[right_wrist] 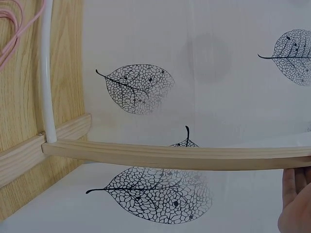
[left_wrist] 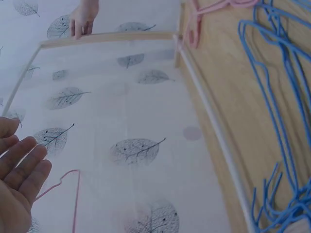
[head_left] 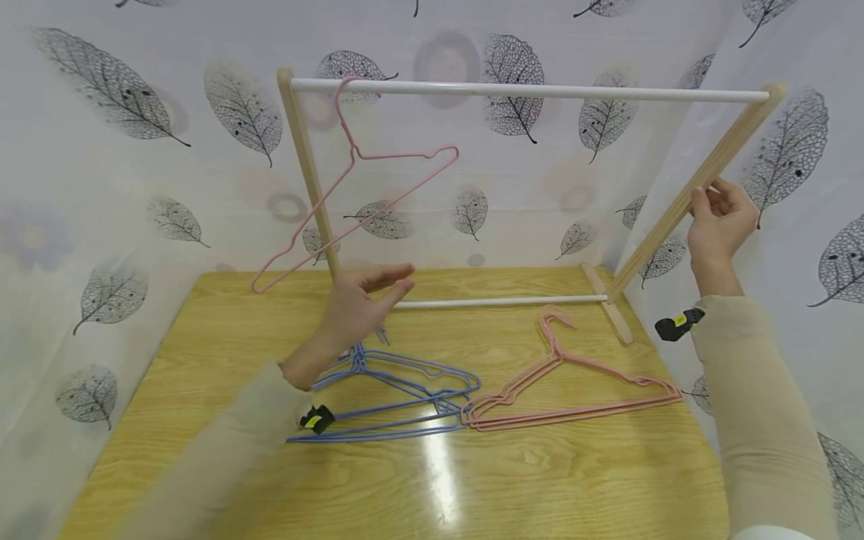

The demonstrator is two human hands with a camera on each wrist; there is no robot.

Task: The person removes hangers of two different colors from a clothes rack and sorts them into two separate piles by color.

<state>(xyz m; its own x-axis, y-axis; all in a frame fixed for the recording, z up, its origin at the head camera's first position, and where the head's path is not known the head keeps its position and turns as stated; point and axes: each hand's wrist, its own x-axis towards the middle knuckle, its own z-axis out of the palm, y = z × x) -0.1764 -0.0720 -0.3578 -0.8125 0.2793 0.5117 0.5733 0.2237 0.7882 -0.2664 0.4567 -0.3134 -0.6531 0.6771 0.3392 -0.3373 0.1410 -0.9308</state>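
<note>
A small clothes rack with wooden side posts and a white top rail [head_left: 526, 91] stands at the back of the table. From the rail's left end hangs a pink hanger [head_left: 405, 156], tilted. My left hand [head_left: 361, 304] is in the air before the left post, fingers extended and holding nothing; the left wrist view shows the palm [left_wrist: 19, 194]. My right hand [head_left: 725, 221] grips the right wooden post [head_left: 675, 214] partway up. In the right wrist view its fingers [right_wrist: 289, 187] are at the post's edge, partly out of frame. Several blue hangers [head_left: 405, 397] lie below my left hand.
Overlapping pink hangers [head_left: 574, 412] lie on the wooden table [head_left: 540, 487] to the right of the blue ones. A lower white bar [head_left: 499, 302] joins the posts near the rack's wooden foot [head_left: 610, 307]. Leaf-patterned sheeting [head_left: 418, 127] surrounds the table's back and sides.
</note>
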